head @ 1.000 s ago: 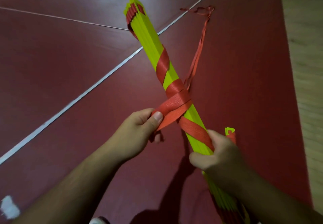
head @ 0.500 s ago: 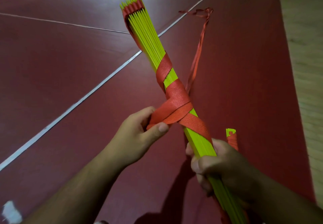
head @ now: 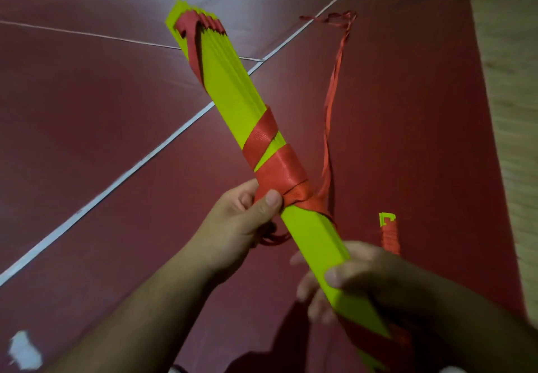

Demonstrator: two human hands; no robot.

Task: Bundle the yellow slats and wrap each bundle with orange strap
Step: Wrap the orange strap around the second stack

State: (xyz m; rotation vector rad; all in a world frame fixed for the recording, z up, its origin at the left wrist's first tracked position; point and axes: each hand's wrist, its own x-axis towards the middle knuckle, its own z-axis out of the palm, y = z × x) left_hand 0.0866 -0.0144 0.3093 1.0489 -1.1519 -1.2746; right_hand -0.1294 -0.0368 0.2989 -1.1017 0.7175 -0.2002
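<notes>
Above the dark red floor [head: 87, 139], held up in both hands, the bundle of yellow slats [head: 233, 101] runs slantwise from the upper left toward the lower right. Its far end is raised, and its near end is hidden behind the right forearm. The orange strap [head: 279, 166] is wound round the bundle's middle in several overlapping turns, crossing where they meet. More orange shows at the far end, folded over the slat tips.

The left hand [head: 241, 218] pinches the strap just below the wraps, its thumb pressing the band against the bundle's edge and its fingers curled behind. A thin loop of strap hangs under this hand. The right hand [head: 366, 282] grips the bundle lower down, with its thumb on the flat yellow face and its fingers curled underneath.

From the wraps a loose tail [head: 334, 87] of the strap trails away over the floor toward its far edge and ends in a crumpled heap.

Just beyond the right hand the end of a second bundle [head: 388, 235] shows, yellow at the tip with orange wound round it. The rest of it is hidden.

White lines [head: 116, 186] cross the floor and meet behind the slats. A pale strip [head: 509, 110] borders the floor's right edge. A white scrap [head: 24, 349] lies near its lower left corner.
</notes>
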